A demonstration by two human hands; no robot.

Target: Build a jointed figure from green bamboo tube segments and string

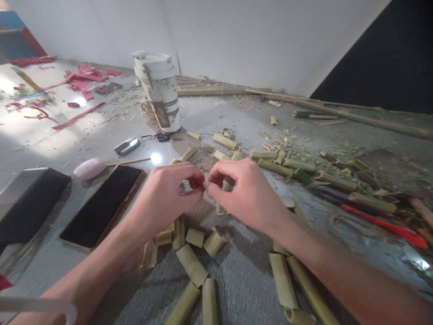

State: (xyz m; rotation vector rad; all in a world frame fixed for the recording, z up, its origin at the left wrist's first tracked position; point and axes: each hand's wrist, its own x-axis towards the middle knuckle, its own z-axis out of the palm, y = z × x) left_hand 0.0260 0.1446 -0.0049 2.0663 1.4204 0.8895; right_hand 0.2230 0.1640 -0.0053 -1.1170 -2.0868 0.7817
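My left hand (169, 194) and my right hand (241, 192) meet at the fingertips over the middle of the grey table (243, 280). Both are closed in a pinch, thumbs against forefingers. What they pinch is too small to make out. Short cut pieces of green bamboo (191, 264) lie under and in front of my wrists, and more bamboo pieces (282, 167) are scattered behind my right hand. A split bamboo piece (221, 207) lies just beneath my fingers.
A pale lidded cup (158, 90) stands at the back centre. Two dark phones (101, 205) (27, 203), a pink oval object (89, 168) and a silver key fob (126, 146) lie left. Long bamboo stalks (355, 117) run along the far edge. A red-handled tool (382, 223) lies right. Red paper scraps (81, 81) lie far left.
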